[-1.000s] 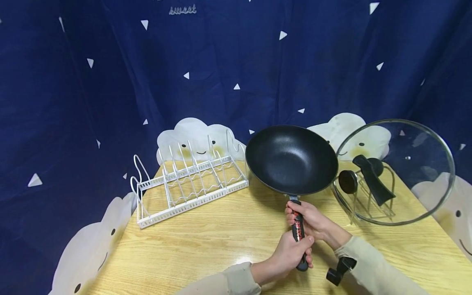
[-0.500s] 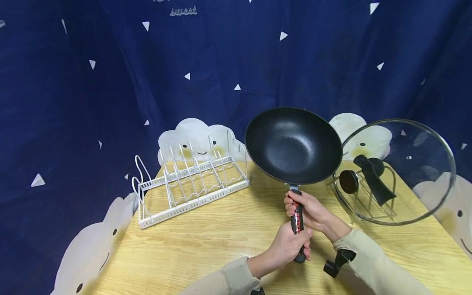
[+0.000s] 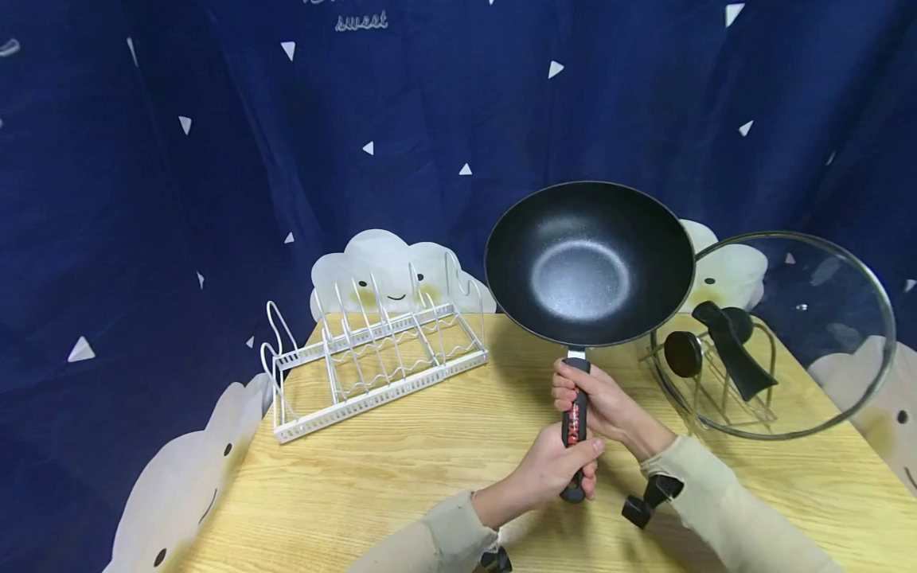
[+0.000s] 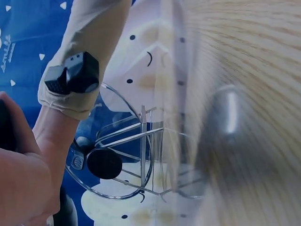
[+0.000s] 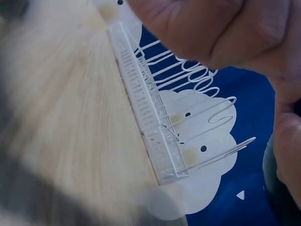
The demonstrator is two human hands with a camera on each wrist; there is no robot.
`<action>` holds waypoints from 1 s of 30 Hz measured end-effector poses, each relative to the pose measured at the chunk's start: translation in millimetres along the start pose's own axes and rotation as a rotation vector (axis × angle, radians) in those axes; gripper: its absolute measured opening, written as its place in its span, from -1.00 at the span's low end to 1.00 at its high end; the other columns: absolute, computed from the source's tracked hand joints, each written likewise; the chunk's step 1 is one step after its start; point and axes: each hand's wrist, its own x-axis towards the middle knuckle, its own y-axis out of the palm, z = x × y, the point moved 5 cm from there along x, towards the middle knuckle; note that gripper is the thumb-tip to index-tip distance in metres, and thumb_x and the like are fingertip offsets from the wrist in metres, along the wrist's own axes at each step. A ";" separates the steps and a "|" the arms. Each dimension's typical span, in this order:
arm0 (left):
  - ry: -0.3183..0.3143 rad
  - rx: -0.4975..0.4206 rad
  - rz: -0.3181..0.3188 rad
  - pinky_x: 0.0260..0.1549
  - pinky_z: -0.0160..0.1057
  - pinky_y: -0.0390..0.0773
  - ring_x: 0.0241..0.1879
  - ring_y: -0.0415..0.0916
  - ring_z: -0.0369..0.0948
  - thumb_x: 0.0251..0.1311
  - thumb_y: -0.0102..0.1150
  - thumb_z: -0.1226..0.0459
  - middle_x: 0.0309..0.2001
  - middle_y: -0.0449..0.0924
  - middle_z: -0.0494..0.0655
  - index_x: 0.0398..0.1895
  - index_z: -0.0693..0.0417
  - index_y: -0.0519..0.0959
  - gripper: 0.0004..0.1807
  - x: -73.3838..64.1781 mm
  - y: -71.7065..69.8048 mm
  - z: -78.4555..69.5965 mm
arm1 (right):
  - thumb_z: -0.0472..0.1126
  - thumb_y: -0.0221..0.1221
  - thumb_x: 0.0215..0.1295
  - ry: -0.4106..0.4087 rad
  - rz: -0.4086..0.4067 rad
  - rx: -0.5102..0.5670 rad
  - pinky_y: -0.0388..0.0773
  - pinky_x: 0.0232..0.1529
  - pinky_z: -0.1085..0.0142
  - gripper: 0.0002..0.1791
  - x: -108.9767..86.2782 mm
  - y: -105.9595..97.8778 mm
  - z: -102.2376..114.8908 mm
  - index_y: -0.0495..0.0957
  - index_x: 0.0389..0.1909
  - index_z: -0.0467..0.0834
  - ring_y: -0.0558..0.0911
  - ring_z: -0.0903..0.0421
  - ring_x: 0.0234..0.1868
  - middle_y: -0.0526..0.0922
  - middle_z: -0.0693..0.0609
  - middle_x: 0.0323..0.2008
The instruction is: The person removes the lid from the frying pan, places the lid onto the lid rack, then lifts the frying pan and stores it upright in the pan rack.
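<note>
A black wok [image 3: 587, 263] is held up off the table in the head view, its dark inside facing me and its handle [image 3: 575, 422] pointing down toward me. My right hand [image 3: 602, 399] grips the upper part of that handle, near the metal neck. Lower down, my left hand [image 3: 555, 468] wraps the handle's end, with the thumb lying across it. In the left wrist view part of a hand [image 4: 23, 188] fills the left edge. Curled fingers [image 5: 225, 28] cover the top of the right wrist view, where little of the wok shows.
A white wire rack [image 3: 380, 374] with upright dividers stands on the left of the wooden table [image 3: 372, 485]. At right, a glass lid [image 3: 831, 318] with a black handle leans in a wire stand [image 3: 723, 398]. Behind hangs a dark blue curtain [image 3: 430, 95] with white clouds.
Both hands have raised the wok, which sits higher in the head view and looks larger and tipped more toward me. The grip on the handle is unchanged. The rack and lid have stayed put.
</note>
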 end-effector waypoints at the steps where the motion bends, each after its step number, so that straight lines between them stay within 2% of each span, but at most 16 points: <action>1: 0.000 0.006 -0.002 -0.74 -0.42 0.46 -0.77 0.42 -0.36 0.31 0.00 0.34 -0.70 0.38 -0.20 -0.49 0.35 0.34 -0.75 0.2 -0.4 0.2 | -0.31 -0.46 0.55 -0.010 -0.008 -0.033 0.45 -0.41 0.48 -0.66 0.6 0.3 0.7 0.30 -0.30 -0.18 0.37 0.27 -0.47 0.29 0.10 -0.50; 6: -0.070 0.023 -0.057 -0.70 -0.41 0.50 -0.74 0.45 -0.35 0.30 0.04 0.30 -0.67 0.43 -0.18 -0.38 0.26 0.38 -0.82 -0.1 -2.6 1.6 | -0.33 -0.38 0.54 -0.028 -0.052 -0.176 0.45 -0.45 0.49 -0.72 3.0 1.1 3.8 0.30 -0.31 -0.17 0.40 0.27 -0.51 0.32 0.12 -0.52; 11: -0.135 0.049 -0.184 -0.71 -0.40 0.51 -0.74 0.46 -0.32 0.23 0.13 0.28 -0.65 0.46 -0.16 -0.33 0.15 0.41 -0.87 -1.6 -7.2 1.2 | -0.29 -0.24 0.53 -0.038 -0.120 -0.328 0.47 -0.45 0.45 -0.80 5.2 -1.4 6.3 0.29 -0.32 -0.17 0.43 0.27 -0.54 0.35 0.12 -0.53; 14: -0.142 0.117 -0.265 -0.73 -0.41 0.50 -0.76 0.46 -0.32 0.16 0.18 0.29 -0.68 0.47 -0.17 -0.37 0.12 0.44 -0.88 -1.2 -11.5 2.5 | -0.26 -0.16 0.51 -0.047 -0.186 -0.457 0.49 -0.45 0.42 -0.81 6.6 -5.3 6.7 0.29 -0.36 -0.18 0.44 0.26 -0.55 0.36 0.12 -0.54; 18: -0.141 0.257 -0.331 -0.81 -0.44 0.38 -0.83 0.40 -0.34 0.07 0.23 0.32 -0.80 0.41 -0.19 -0.47 0.08 0.43 -0.86 0.5 -15.9 6.9 | -0.28 -0.12 0.49 -0.053 -0.258 -0.623 0.52 -0.47 0.37 -0.80 8.7 -8.8 5.8 0.29 -0.39 -0.21 0.45 0.23 -0.56 0.36 0.09 -0.55; 21: -0.126 0.310 -0.378 -0.89 -0.43 0.26 -0.90 0.34 -0.34 0.04 0.21 0.35 -0.89 0.34 -0.19 -0.59 0.09 0.39 -0.81 2.6 -17.0 9.8 | -0.28 -0.09 0.48 -0.049 -0.283 -0.719 0.55 -0.48 0.33 -0.80 11.3 -7.2 6.3 0.28 -0.40 -0.23 0.47 0.20 -0.56 0.38 0.06 -0.56; 24: -0.094 0.281 -0.436 -0.94 -0.42 0.22 -0.94 0.29 -0.32 0.02 0.13 0.42 -0.93 0.29 -0.18 -0.71 0.10 0.34 -0.75 5.2 -17.1 10.7 | -0.24 -0.04 0.46 -0.034 -0.322 -0.794 0.58 -0.48 0.31 -0.77 14.1 -4.0 9.3 0.28 -0.40 -0.27 0.50 0.18 -0.58 0.41 0.02 -0.58; 28: -0.067 0.161 -0.492 -0.95 -0.40 0.29 -0.95 0.24 -0.32 -0.05 0.01 0.52 -0.92 0.26 -0.16 -0.68 0.06 0.30 -0.76 6.3 -16.1 12.2 | -0.20 -0.01 0.45 0.018 -0.358 -0.848 0.59 -0.49 0.27 -0.71 17.7 1.4 11.6 0.29 -0.42 -0.31 0.52 0.14 -0.60 0.43 -0.02 -0.61; 30: -0.060 0.102 -0.500 -0.95 -0.38 0.31 -0.95 0.23 -0.32 -0.06 -0.02 0.55 -0.91 0.25 -0.15 -0.64 0.08 0.29 -0.78 5.6 -15.4 12.9 | -0.17 0.01 0.44 0.048 -0.362 -0.861 0.59 -0.49 0.26 -0.69 19.6 3.3 11.1 0.30 -0.43 -0.32 0.53 0.13 -0.61 0.45 -0.03 -0.61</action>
